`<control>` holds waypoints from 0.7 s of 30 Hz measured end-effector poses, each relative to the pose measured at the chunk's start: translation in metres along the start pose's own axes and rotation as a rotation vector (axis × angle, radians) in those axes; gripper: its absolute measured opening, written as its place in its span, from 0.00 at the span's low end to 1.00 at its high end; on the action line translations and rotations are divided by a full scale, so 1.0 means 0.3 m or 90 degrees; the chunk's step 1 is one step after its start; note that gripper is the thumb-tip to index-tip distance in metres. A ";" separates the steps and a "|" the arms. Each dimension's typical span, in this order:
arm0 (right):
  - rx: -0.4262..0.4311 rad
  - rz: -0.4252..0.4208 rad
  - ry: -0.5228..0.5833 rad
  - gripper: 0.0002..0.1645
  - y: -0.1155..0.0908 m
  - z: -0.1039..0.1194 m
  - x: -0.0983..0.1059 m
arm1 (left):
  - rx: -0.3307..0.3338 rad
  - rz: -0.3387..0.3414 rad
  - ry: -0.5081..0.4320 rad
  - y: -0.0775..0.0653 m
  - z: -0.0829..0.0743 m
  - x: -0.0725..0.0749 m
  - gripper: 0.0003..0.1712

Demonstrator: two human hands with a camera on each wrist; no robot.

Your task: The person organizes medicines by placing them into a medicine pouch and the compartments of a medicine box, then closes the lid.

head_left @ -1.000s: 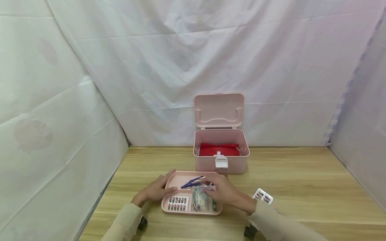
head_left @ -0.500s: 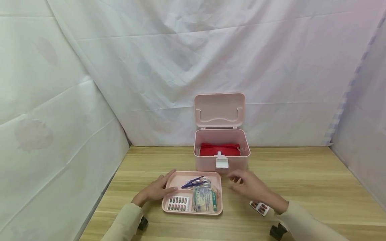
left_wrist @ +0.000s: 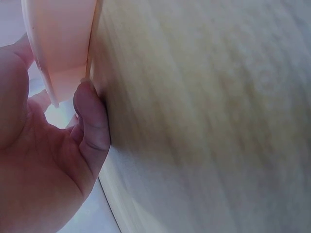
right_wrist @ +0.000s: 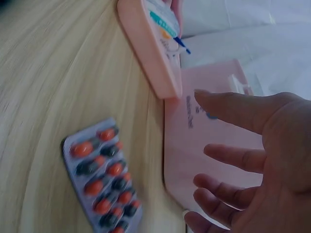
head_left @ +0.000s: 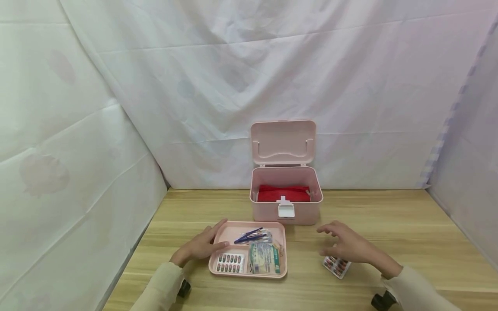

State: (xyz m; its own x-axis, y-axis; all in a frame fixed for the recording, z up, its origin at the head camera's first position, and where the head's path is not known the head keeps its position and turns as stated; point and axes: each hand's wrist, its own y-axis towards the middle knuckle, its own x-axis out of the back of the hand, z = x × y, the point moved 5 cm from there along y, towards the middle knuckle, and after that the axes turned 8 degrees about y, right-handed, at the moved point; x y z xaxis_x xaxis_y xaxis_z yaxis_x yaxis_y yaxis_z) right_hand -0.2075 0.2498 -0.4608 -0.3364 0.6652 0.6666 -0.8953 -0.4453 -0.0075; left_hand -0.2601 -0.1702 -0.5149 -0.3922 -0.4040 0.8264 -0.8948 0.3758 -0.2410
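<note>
In the head view, my left hand (head_left: 200, 245) rests on the left edge of a pink tray (head_left: 249, 275), thumb over the rim and fingers spread along the side. One tray compartment holds a blister pack of capsules (head_left: 225, 263). Beside it lies a clear packet with a green label (head_left: 266, 258); blue tweezers (head_left: 246, 236) and several thin swab-like sticks (head_left: 264, 235) lie behind. My right hand (head_left: 350, 244) hovers with parted fingers and holds nothing. Partly under it in this view, a second blister pack of red and dark capsules (right_wrist: 104, 179) lies on the table.
Behind the tray stands a pink medicine box (head_left: 264, 211), its lid (head_left: 282, 140) raised against the white cloth backdrop (head_left: 186, 108). A red zipped pouch (head_left: 283, 194) lies inside. The wooden table (head_left: 397, 233) extends to cloth walls on both sides.
My right hand has left the packet in the tray and moved right to the loose blister pack, which now lies slightly turned and shifted. My left hand stays on the tray.
</note>
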 end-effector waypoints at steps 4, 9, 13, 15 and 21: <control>-0.037 -0.004 -0.016 0.42 -0.019 -0.045 0.013 | 0.004 0.002 0.005 -0.001 0.004 0.000 0.47; -0.076 0.006 -0.015 0.51 -0.035 -0.092 0.011 | 0.002 0.000 0.000 0.000 0.002 0.000 0.47; -0.091 0.018 0.015 0.51 -0.038 -0.120 0.001 | 0.002 -0.001 0.000 -0.002 -0.003 0.002 0.47; -0.094 0.022 0.032 0.51 -0.038 -0.130 -0.003 | 0.003 -0.002 -0.001 -0.002 -0.004 0.004 0.47; -0.090 0.038 0.066 0.50 -0.041 -0.145 -0.015 | 0.005 -0.002 -0.001 -0.003 -0.003 0.002 0.47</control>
State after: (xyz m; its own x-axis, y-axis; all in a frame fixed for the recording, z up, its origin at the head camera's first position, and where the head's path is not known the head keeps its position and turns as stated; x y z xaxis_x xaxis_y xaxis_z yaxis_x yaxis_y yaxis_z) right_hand -0.2075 0.2783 -0.4962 -0.4118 0.7017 0.5814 -0.9027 -0.4016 -0.1545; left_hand -0.2594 -0.1700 -0.5139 -0.3897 -0.4067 0.8263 -0.8979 0.3674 -0.2426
